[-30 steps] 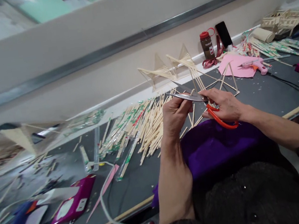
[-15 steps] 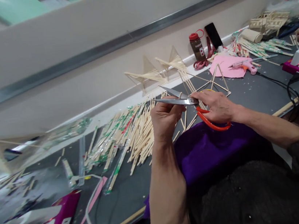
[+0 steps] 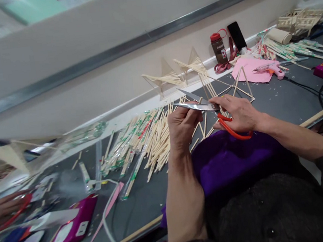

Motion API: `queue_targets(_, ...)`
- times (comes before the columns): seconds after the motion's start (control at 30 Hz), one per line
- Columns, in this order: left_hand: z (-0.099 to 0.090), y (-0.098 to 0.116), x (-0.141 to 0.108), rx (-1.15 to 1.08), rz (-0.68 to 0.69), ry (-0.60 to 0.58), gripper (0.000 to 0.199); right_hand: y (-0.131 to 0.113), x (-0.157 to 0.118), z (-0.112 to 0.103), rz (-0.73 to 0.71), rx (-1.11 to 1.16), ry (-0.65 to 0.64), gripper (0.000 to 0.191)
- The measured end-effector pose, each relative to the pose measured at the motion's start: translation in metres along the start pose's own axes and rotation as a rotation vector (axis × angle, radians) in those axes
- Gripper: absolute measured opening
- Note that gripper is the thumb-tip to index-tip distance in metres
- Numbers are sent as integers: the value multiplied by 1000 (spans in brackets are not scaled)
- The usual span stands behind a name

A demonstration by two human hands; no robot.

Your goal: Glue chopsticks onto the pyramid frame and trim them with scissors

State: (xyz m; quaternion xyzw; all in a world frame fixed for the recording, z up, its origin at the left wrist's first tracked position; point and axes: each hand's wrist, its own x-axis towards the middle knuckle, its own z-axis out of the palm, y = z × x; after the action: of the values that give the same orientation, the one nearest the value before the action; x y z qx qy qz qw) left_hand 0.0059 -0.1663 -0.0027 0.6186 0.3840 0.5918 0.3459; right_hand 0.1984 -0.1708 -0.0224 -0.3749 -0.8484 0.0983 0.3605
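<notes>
My right hand grips a pair of scissors by its red-orange handles. The steel blades stand apart and point left, over the fingers of my left hand. Closed in a pinch, my left hand holds a thin wooden stick, whose end shows between the blades; the rest is mostly hidden by the fingers. Just beyond the hands, several sticks are joined into an angular frame. A heap of loose wooden sticks lies to the left of my left hand.
Wrapped chopsticks lie left of the heap. Stick models lean against the wall near a bottle and phone. A pink glue gun rests at right. Another person's hand and a magenta power strip are at left.
The view has swung slightly left, so things appear further right. Another person's hand with a red-handled tool has come into view at the left. My hands keep nearly the same pose around the scissors and stick.
</notes>
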Motion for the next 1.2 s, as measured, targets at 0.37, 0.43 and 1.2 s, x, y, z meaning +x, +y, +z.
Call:
queue_targets(0.37,4,0,-2,-46,-31,-47,36,2,2,-2,-15,29,-5,38)
queue_targets(0.43,4,-2,-2,-56,-42,-42,36,2,2,-3,-4,-5,-12,38)
queue_targets(1.2,-4,-2,-2,74,-32,-57,43,-2,-1,-4,16,-19,-15,59)
